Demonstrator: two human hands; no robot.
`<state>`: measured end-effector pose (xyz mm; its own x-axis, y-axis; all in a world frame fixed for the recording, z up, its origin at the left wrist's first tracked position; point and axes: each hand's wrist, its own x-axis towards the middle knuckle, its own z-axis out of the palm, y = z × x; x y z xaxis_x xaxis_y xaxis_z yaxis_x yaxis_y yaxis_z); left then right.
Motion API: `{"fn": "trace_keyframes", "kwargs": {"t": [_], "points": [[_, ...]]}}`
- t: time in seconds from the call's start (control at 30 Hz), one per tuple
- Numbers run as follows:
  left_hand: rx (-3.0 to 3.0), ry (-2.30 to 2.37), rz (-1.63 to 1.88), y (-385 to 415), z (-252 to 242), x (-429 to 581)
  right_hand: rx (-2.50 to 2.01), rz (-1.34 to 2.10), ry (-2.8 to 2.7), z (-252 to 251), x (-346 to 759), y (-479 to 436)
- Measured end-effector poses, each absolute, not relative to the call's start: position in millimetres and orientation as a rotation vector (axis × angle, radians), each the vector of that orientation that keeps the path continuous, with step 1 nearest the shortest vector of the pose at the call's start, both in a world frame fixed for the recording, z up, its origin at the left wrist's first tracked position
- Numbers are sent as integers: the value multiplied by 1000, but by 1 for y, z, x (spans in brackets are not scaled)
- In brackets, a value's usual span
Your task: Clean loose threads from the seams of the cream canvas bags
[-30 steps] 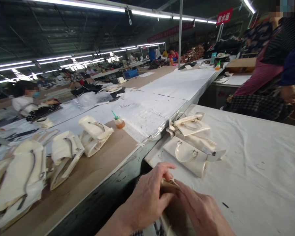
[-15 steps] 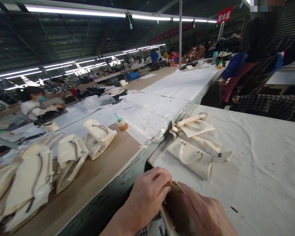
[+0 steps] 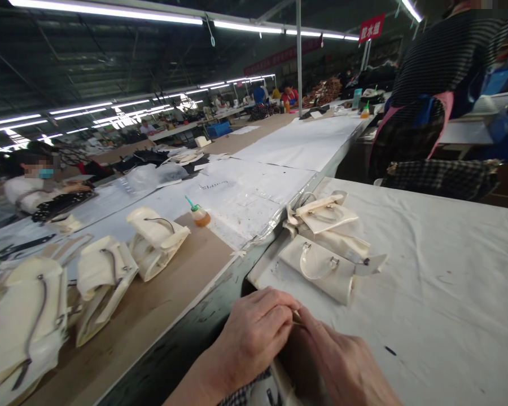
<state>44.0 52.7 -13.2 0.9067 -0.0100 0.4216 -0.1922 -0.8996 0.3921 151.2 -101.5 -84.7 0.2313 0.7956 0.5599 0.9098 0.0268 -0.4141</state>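
Note:
My left hand (image 3: 254, 332) is curled at the bottom middle, its fingers pinching the top edge of a cream handbag piece (image 3: 279, 383) that lies mostly hidden under both hands. My right hand (image 3: 342, 366) rests on the same piece, fingers pressed together against the left fingertips. Just beyond them, on the white cloth-covered table (image 3: 440, 270), lies a cream handbag (image 3: 322, 270) with a round handle, and a second cream handbag (image 3: 325, 214) sits behind it.
Several cream bags (image 3: 152, 242) lie along the brown bench (image 3: 173, 282) at left, with a small orange glue bottle (image 3: 198, 214) behind them. A dark gap separates bench and table. A person in a striped top (image 3: 427, 84) stands at far right; other workers sit in the distance.
My hands have drawn closer together over the piece, hiding more of it. The person at right has moved further along behind the table. The view shifted slightly.

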Motion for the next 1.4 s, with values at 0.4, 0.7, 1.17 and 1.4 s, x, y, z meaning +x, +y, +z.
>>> {"fn": "trace_keyframes", "kwargs": {"t": [0.4, 0.7, 1.17, 1.4], "points": [[2646, -212, 727, 55, -25, 48, -1878, -191, -1653, -88, 157, -99], [2520, -49, 580, 60, -17, 48, -1844, 20, -1563, -87, 156, -96], [2260, 322, 249, 56, 4, 48, -1694, 261, -1543, -69, 156, -94], [2133, 576, 249, 48, 15, 29, -1641, 261, -1542, -73, 155, -87]]}}
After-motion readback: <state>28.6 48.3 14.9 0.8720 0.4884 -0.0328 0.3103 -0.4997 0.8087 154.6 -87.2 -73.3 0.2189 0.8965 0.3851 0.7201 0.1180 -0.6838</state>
